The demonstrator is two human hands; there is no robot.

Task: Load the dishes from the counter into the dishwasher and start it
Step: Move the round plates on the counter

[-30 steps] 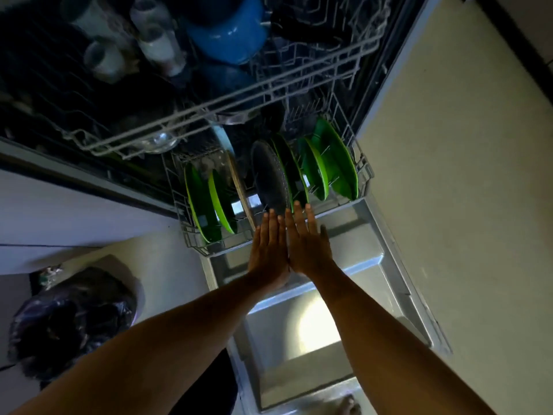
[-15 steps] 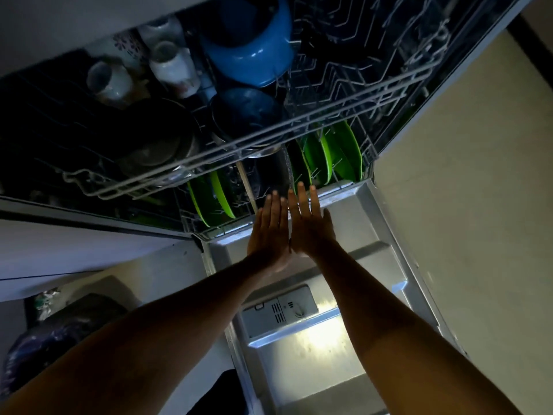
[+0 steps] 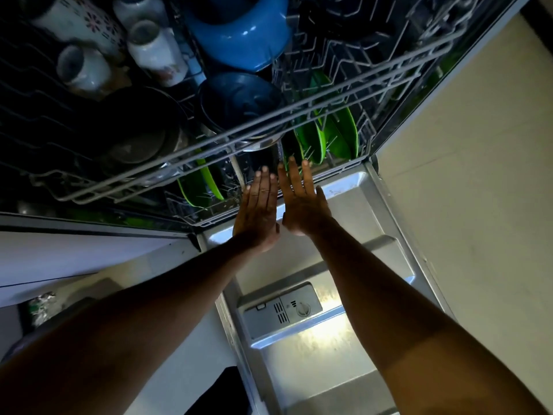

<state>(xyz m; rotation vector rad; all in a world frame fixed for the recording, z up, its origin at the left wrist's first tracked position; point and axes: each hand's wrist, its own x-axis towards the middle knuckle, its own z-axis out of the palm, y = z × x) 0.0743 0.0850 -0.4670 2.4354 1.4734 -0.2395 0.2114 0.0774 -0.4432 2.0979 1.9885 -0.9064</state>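
Dim kitchen, pale floor [image 3: 466, 205] at right of frame, dishwasher open with its door [image 3: 353, 348] dropped flat across lower centre. Both hands sit side by side at frame centre, palms flat, fingers [image 3: 264, 181] straight and together, holding nothing. Left hand [image 3: 257, 211] and right hand [image 3: 302, 202] meet the front edge of the lower rack [image 3: 206, 218]; fingertips point toward upper frame, into the tub. Rack's front edge runs left-right across the fingers, so the push goes straight away from the person, up-frame. Both hands equally near; rack looks nearly home. Lower rack holds green plates [image 3: 326, 139] standing on edge, more green at centre left, plus a dark round piece between them, hard to identify. Upper rack [image 3: 269, 121] juts out above it across upper frame: blue pot [image 3: 239, 34], dark blue bowl [image 3: 239, 100], white mugs [image 3: 155, 52] at upper left, dark pan beneath them. Detergent dispenser [image 3: 281, 310] on the door appears closed. Likely remaining: upper rack in, door up, start.
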